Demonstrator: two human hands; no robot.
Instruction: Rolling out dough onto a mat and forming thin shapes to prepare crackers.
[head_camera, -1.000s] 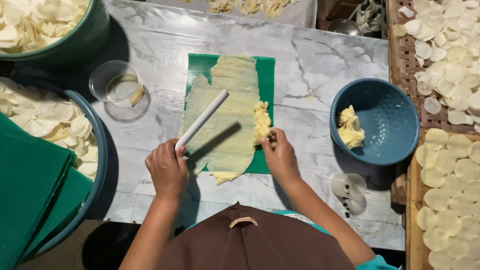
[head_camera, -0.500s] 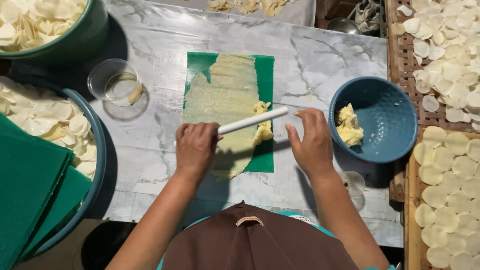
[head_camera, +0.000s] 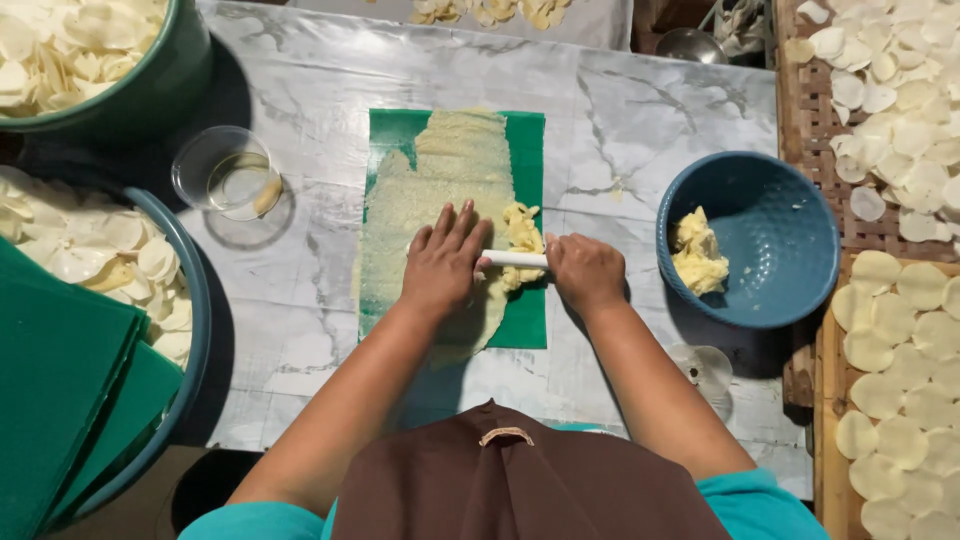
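Lying crosswise over the near half of a green mat (head_camera: 530, 150), a thin white roller (head_camera: 515, 259) sits on a flattened sheet of pale yellow dough (head_camera: 450, 180). Only the short stretch between the two hands shows. Left hand (head_camera: 443, 265) lies flat on top of the roller's left part, palm down, fingers together and pointing far, pressing rather than gripping. Right hand (head_camera: 585, 272) is curled round the roller's right end, holding it in a closed fist. A small ragged lump of thicker dough (head_camera: 522, 232) sits just beside the roller on its far side, at the right edge of the sheet, between the two hands.

Dough sheet runs long and narrow from the far edge of the mat toward the near edge, covering most of the mat's left and middle; bare green shows along the right side and the far left corner. Mat lies on a grey-white marbled bench (head_camera: 640, 120).

Right of the mat, well apart from it: a blue bowl (head_camera: 790, 220) holding a chunk of the same yellow dough (head_camera: 697, 255). Further right, woven trays (head_camera: 810, 120) covered with thin pale round discs (head_camera: 900, 90). Left of the mat, a small clear glass cup (head_camera: 225, 172). At the far left corner and the left edge, green tubs (head_camera: 180, 70) filled with more pale discs. Stacked green sheets (head_camera: 60, 400) lie at near left.
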